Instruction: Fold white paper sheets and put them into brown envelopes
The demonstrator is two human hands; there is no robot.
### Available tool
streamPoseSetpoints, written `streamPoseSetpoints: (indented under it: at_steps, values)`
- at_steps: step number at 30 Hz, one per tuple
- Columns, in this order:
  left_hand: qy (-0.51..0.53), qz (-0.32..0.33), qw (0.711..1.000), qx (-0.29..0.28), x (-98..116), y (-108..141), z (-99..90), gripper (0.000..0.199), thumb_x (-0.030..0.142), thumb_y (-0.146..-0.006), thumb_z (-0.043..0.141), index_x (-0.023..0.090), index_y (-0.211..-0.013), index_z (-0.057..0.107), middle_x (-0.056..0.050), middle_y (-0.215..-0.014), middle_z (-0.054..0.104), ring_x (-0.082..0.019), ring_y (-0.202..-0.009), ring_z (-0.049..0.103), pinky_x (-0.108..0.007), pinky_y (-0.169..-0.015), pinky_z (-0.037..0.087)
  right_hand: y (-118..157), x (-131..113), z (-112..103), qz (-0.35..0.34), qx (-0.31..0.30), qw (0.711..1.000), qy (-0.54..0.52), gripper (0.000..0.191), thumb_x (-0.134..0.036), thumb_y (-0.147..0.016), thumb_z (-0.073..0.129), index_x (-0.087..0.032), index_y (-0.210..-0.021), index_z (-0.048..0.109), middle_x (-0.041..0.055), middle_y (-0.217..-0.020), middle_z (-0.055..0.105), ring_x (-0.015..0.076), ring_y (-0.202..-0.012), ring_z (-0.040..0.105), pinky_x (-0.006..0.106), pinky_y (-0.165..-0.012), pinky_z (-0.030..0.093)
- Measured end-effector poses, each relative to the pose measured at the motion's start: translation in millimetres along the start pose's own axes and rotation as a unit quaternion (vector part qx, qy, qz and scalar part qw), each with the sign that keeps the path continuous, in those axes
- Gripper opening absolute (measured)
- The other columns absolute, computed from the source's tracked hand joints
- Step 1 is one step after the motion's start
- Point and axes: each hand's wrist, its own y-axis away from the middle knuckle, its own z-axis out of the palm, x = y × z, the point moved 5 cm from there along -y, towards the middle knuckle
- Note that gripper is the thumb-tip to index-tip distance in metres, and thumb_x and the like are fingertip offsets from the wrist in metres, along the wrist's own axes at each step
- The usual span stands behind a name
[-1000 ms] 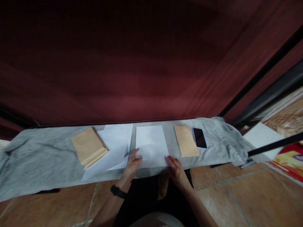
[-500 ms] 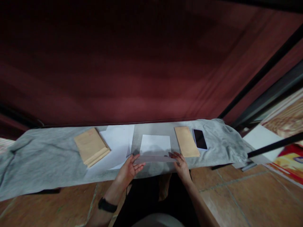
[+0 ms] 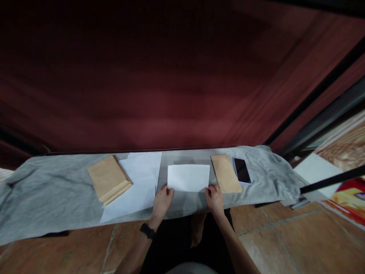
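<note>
A white sheet of paper (image 3: 188, 177) lies before me, folded over, its near edge towards my body. My left hand (image 3: 163, 201) pinches its near left corner. On the other side, my right hand (image 3: 214, 198) has its fingers closed on the near right corner. Just right of the sheet lies a brown envelope (image 3: 226, 174), close to my right fingers. Left of my left hand are loose white sheets (image 3: 139, 188), spread partly under a stack of brown envelopes (image 3: 110, 177).
A grey cloth (image 3: 57, 190) covers the narrow bench, with folds at both ends. A phone (image 3: 242, 170) lies right of the envelope. Behind the bench rises a dark red panel (image 3: 182, 95). A black bar (image 3: 330, 180) crosses at the right, over tiled floor (image 3: 270, 232).
The raised near part of the paper now lies flat over the rest. Both hands have closed at its near corners, and my left fingers, spread before, are now pinched.
</note>
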Motion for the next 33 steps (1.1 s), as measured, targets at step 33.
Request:
streamPoseSetpoints:
  at_steps: [33]
  values:
    - [-0.263,0.351,0.898,0.036,43.4,4.7,65.0,0.052,0.025,-0.099,0.035,0.013,-0.149,0.041,-0.015,-0.159,0.035,-0.028,-0.15,0.026,-0.049,-0.12,0.027,1.7,-48.4,23.7,-0.021,-0.026,0.999,-0.028,0.045,-0.031,-0.102,0.033,-0.015,-0.143,0.047,0.0177,-0.153,0.041,0.0308,-0.141,0.037,0.054,-0.11,0.04]
